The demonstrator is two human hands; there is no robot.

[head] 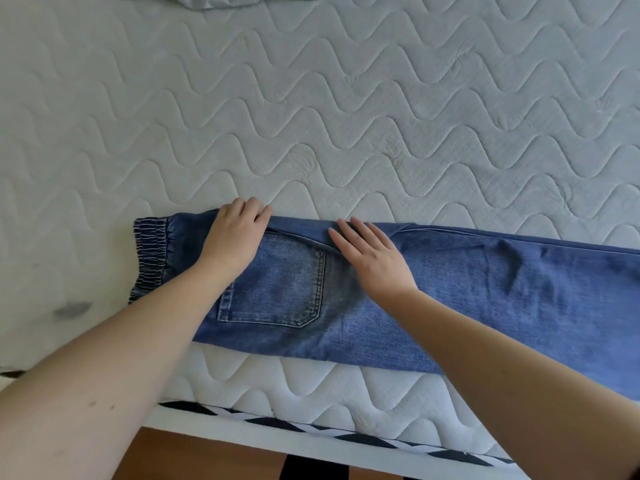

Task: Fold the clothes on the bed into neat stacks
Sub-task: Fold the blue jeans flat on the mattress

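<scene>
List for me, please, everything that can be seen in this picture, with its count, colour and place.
jeans: one pair, blue denim, lying lengthwise along the near edge of the mattress, elastic waistband at the left, legs running off the right edge of the picture
back pocket: one, lighter blue, on the jeans between the two hands
mattress: one, pale grey-white with wavy quilting, filling most of the view
grey cloth: one piece, light grey, at the top edge, mostly cut off
floor: brown, bottom of the picture, below the bed edge
left hand: one, resting on the jeans near the waistband, fingers curled over the far edge
right hand: one, flat on the jeans, fingers straight
</scene>
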